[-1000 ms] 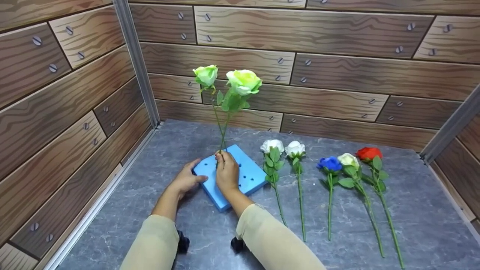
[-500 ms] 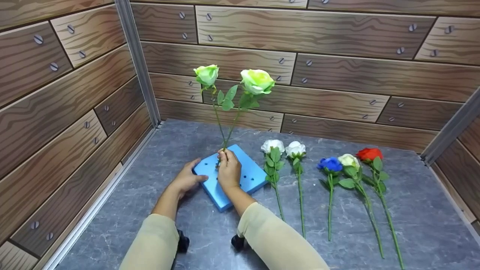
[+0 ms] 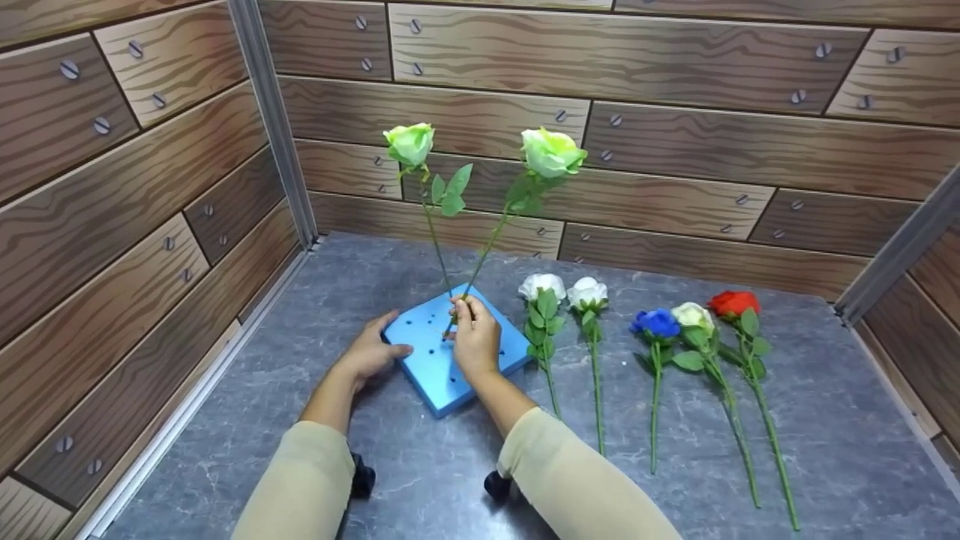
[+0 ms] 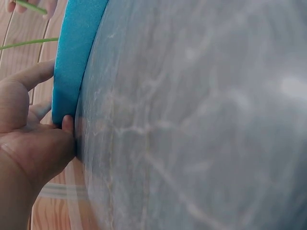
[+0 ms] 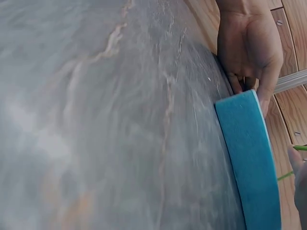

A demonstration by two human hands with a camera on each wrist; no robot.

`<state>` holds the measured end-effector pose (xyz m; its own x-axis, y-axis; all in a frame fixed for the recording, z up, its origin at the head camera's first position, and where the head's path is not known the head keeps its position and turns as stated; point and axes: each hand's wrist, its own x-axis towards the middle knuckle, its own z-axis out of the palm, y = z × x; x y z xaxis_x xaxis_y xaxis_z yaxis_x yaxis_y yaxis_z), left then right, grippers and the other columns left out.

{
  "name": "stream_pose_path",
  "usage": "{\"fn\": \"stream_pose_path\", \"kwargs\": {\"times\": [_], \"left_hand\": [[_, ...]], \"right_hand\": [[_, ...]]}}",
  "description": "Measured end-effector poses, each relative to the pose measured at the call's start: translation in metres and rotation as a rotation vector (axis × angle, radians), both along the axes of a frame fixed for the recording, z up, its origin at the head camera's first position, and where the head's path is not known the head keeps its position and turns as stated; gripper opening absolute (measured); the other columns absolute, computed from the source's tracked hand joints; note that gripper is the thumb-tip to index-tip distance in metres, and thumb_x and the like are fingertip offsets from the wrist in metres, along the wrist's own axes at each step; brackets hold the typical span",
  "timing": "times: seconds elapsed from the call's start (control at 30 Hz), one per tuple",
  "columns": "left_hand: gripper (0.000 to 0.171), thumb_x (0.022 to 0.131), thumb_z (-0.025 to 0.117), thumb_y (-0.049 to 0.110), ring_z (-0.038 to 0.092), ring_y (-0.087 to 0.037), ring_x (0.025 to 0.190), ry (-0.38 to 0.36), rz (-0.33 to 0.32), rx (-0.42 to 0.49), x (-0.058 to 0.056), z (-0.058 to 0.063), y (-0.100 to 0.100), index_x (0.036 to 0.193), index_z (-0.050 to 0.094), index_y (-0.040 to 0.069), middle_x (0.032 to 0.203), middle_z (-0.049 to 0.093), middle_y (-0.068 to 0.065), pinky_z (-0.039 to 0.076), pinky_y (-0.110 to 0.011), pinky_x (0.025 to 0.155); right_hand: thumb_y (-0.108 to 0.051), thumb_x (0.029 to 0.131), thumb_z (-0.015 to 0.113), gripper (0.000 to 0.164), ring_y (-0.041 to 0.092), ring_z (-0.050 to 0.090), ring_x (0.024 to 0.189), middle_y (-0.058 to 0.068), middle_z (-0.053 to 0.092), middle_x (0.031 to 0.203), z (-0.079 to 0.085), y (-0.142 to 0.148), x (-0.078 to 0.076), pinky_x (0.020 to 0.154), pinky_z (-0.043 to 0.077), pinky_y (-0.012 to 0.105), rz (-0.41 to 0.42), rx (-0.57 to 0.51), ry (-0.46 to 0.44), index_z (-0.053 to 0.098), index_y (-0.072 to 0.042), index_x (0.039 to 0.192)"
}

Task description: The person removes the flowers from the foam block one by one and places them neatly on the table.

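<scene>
A blue foam block (image 3: 420, 371) with several small holes lies angled on the table. My left hand (image 3: 366, 351) grips its left corner, thumb on the top face and fingers at the side; the left wrist view shows this hand (image 4: 29, 120) against the block's edge (image 4: 74, 62). A pale green rose (image 3: 410, 146) stands upright, its stem rising from the block's far part. My right hand (image 3: 478, 341) pinches the stem of a second pale green rose (image 3: 553, 154), tilted right, its lower end close over the block's holes. That stem (image 5: 301, 148) peeks in at the right wrist view's edge.
To the block's right lie two white roses (image 3: 542, 288) (image 3: 588, 294), then a blue rose (image 3: 655, 323), a cream rose (image 3: 693, 318) and a red rose (image 3: 734, 302), stems toward me. Wood-patterned walls (image 3: 487, 52) enclose the grey marbled table (image 3: 420, 480).
My right hand has shifted right and slightly toward me, swinging the held rose's bloom rightward, away from the standing rose. My left hand stays on the block's corner.
</scene>
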<state>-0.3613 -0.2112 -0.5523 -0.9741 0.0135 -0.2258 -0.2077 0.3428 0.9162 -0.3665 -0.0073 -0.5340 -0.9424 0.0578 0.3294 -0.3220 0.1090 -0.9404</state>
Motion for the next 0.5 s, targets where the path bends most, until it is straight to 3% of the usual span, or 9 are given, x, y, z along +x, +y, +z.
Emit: {"fn": "stream_pose_path", "kwargs": {"times": [0.17,0.5], "left_hand": [[0.087,0.101,0.076,0.016,0.009,-0.044,0.17,-0.001,-0.016,-0.001,0.004,0.003,-0.001,0.173,0.028,0.017,0.182,0.013,-0.02,0.014,-0.061,0.138],[0.086,0.101,0.075,0.015,0.009,-0.045,0.169,0.015,-0.027,0.004,0.005,0.002,0.001,0.173,0.028,0.014,0.181,0.012,-0.022,0.015,-0.061,0.138]], "right_hand": [[-0.017,0.116,0.051,0.025,0.043,0.071,0.098,0.03,0.071,0.116,0.005,0.015,0.005,0.076,0.067,0.05,0.042,0.037,-0.05,0.073,-0.007,0.125],[-0.011,0.115,0.05,0.029,0.046,0.071,0.095,0.026,0.07,0.11,0.01,0.045,0.014,0.07,0.067,0.047,0.048,0.112,-0.061,0.063,-0.01,0.141]]}}
